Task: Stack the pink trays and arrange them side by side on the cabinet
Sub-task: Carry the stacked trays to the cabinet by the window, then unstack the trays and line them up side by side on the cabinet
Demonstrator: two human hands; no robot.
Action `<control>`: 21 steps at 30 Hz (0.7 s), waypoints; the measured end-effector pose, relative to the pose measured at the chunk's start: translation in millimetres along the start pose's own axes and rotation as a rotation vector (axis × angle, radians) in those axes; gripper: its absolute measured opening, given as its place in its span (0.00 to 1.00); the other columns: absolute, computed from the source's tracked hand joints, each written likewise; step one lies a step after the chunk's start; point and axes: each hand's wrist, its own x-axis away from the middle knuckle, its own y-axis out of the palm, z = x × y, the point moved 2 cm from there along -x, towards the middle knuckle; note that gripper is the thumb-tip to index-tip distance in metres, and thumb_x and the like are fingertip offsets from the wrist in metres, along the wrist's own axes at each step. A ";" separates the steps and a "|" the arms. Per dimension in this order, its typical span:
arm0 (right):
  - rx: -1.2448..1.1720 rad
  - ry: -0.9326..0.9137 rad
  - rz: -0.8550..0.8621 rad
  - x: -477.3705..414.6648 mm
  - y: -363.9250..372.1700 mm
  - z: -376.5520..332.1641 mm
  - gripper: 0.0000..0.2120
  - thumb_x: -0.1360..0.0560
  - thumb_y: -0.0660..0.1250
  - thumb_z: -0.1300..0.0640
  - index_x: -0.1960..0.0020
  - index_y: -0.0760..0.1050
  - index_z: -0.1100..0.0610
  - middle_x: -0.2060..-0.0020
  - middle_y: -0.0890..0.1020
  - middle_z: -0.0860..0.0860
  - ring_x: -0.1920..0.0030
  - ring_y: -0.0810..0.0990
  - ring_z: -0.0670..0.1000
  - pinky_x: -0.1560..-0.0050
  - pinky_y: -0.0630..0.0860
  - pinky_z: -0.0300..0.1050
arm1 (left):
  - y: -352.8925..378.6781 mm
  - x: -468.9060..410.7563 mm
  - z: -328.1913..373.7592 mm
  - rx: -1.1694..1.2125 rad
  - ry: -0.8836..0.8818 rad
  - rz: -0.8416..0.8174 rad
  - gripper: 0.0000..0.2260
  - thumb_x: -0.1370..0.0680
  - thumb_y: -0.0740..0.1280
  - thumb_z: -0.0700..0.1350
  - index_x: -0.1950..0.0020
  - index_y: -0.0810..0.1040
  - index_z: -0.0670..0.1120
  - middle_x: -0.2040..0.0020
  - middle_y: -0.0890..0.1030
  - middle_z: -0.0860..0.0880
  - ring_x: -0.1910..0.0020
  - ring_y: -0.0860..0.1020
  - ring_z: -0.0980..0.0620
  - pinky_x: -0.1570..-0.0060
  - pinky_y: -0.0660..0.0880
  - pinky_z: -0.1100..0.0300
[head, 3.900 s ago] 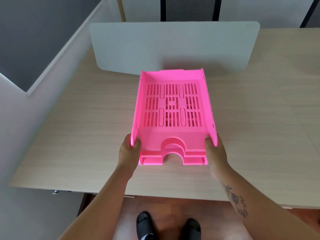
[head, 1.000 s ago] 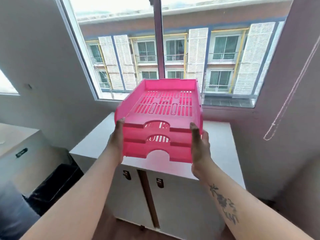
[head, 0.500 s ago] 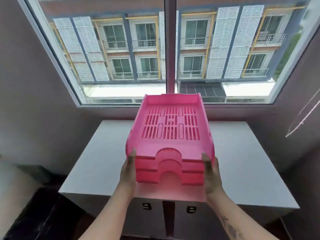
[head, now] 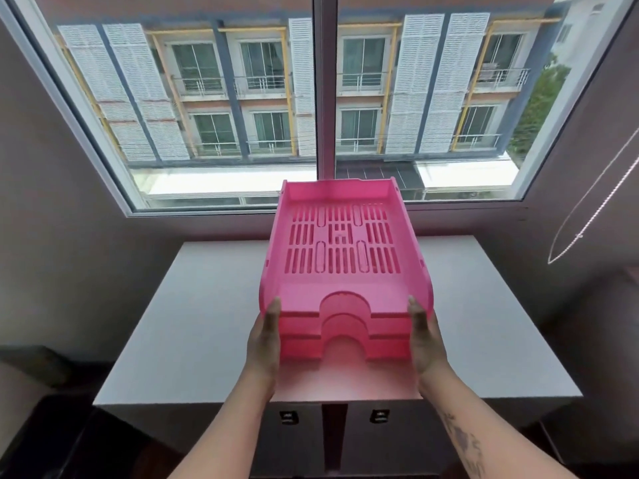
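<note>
White cabinet (head: 193,326) top bare on both sides of load; window (head: 242,98) and sill behind far edge. Stack of pink trays (head: 342,271) over cabinet centre, whether resting or lifted unclear. Left hand (head: 264,340) grasps stack's front left corner, right hand (head: 425,340) front right corner, stack between palms.

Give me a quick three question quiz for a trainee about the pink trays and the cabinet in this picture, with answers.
1. True or false: both hands grip the pink trays.
2. The white cabinet stands below what: A) a shelf, B) a window, C) a mirror?
3. Fill in: the left hand and right hand hold the stack at its ____ corners.

Key: 1. true. 2. B, the window. 3. near (front).
</note>
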 end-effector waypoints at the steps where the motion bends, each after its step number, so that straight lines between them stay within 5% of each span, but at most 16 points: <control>1: 0.014 0.006 -0.007 -0.4 -2.2 -0.1 0.41 0.40 0.58 0.17 0.32 0.66 0.34 0.35 0.77 0.46 0.33 0.73 0.55 0.31 0.67 0.62 | 0.6 2.2 3.5 -0.014 0.018 -0.005 0.37 0.31 0.59 0.76 0.26 0.69 0.59 0.31 0.77 0.52 0.29 0.71 0.45 0.29 0.65 0.37; 5: 0.122 -0.070 -0.010 -0.3 -14.9 -19.0 0.40 0.37 0.66 0.22 0.30 0.68 0.39 0.36 0.79 0.49 0.36 0.78 0.55 0.36 0.75 0.66 | -7.2 3.6 25.6 -0.134 0.144 -0.005 0.36 0.33 0.63 0.75 0.29 0.70 0.58 0.35 0.80 0.50 0.36 0.78 0.45 0.36 0.74 0.38; 9: 0.237 -0.146 0.052 -6.1 -21.3 -65.3 0.41 0.30 0.69 0.32 0.23 0.62 0.48 0.29 0.73 0.52 0.32 0.75 0.56 0.37 0.77 0.63 | -12.7 -1.5 62.6 -0.300 0.201 0.056 0.40 0.31 0.66 0.71 0.26 0.68 0.49 0.29 0.75 0.46 0.32 0.75 0.43 0.35 0.74 0.40; 12: 0.340 -0.149 0.069 -13.7 -16.5 -88.4 0.22 0.21 0.65 0.51 0.30 0.70 0.58 0.34 0.77 0.57 0.43 0.80 0.56 0.45 0.80 0.55 | -4.7 -2.6 86.1 -0.417 0.228 0.092 0.11 0.21 0.65 0.52 0.44 0.77 0.48 0.47 0.82 0.51 0.43 0.79 0.42 0.46 0.78 0.50; 14: 0.383 -0.144 0.071 -14.4 -10.3 -96.8 0.09 0.21 0.60 0.59 0.43 0.75 0.59 0.46 0.82 0.59 0.56 0.80 0.54 0.59 0.78 0.49 | -0.5 -6.1 91.1 -0.510 0.245 0.123 0.08 0.20 0.62 0.46 0.49 0.79 0.44 0.54 0.83 0.48 0.49 0.82 0.40 0.53 0.79 0.48; 18: 0.422 -0.130 0.096 -20.4 -4.7 -101.9 0.14 0.22 0.56 0.63 0.43 0.77 0.56 0.50 0.83 0.56 0.54 0.82 0.57 0.55 0.81 0.53 | 2.1 -9.2 90.0 -0.560 0.223 0.182 0.12 0.21 0.59 0.40 0.46 0.82 0.43 0.52 0.84 0.44 0.52 0.81 0.41 0.53 0.79 0.49; 21: 0.412 -0.106 0.110 -24.4 -3.1 -103.5 0.17 0.24 0.54 0.67 0.45 0.79 0.58 0.51 0.83 0.57 0.60 0.79 0.53 0.66 0.75 0.43 | 4.7 -13.8 88.0 -0.538 0.244 0.216 0.12 0.21 0.58 0.39 0.50 0.81 0.40 0.55 0.84 0.40 0.60 0.78 0.43 0.60 0.76 0.53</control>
